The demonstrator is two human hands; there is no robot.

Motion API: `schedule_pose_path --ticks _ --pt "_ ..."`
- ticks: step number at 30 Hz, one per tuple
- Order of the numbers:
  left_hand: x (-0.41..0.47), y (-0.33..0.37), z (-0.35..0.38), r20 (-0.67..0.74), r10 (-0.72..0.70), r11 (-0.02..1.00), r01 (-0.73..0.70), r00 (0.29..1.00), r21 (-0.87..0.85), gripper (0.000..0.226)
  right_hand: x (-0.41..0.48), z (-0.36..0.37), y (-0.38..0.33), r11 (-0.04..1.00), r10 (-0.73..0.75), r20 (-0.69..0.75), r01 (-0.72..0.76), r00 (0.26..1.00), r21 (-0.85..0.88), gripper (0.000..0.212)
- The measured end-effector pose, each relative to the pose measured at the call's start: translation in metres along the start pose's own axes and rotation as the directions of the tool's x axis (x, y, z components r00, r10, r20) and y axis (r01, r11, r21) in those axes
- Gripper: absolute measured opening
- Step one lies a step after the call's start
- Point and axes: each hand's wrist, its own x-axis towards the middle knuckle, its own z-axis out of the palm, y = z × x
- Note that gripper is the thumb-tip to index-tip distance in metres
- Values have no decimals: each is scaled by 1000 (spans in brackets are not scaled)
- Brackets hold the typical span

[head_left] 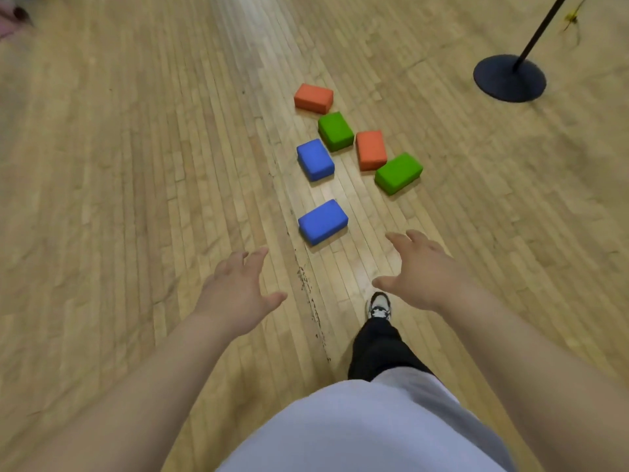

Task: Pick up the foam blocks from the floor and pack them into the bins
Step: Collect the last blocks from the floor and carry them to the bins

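Note:
Several foam blocks lie scattered on the wooden floor ahead of me. The nearest is a blue block [322, 221], with another blue block [315, 159] behind it. Two green blocks [335, 130] [398, 173] and two orange blocks [313, 98] [371, 149] lie further back. My left hand [238, 291] reaches forward with spread fingers, short of and left of the nearest blue block, holding nothing. My right hand [420, 270] is also stretched out with spread fingers, just right of that block, touching nothing. No bin is in view.
A black round stand base [509, 78] with a slanted pole sits on the floor at the upper right. My shoe [379, 305] and dark trouser leg step forward below my right hand. A pinkish object [10, 20] shows at the top left corner.

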Motion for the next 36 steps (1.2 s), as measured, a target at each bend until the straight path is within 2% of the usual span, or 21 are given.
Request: schedule_pose_path --ticks 9,13,19,25,30,36 --pt "174 52 -76 13 -150 979 151 989 -136 93 223 -145 -3 974 -155 62 163 986 -159 98" --pt "256 46 -109 12 -164 973 164 986 -162 92 309 -190 -30 971 -180 71 189 981 -147 97" --pt "424 6 -167 6 -96 987 96 995 -126 91 444 -228 -80 992 -84 77 90 993 -85 95" --pt "575 -18 -258 116 63 997 -68 991 46 94 551 -281 -130 999 36 74 -39 997 34 96" --pt "697 9 -323 136 156 974 -175 978 146 93 638 -330 -128 990 84 74 -91 994 104 99" --pt "828 68 -341 165 83 985 -106 983 133 93 775 -379 -86 988 67 116 -82 991 127 97"
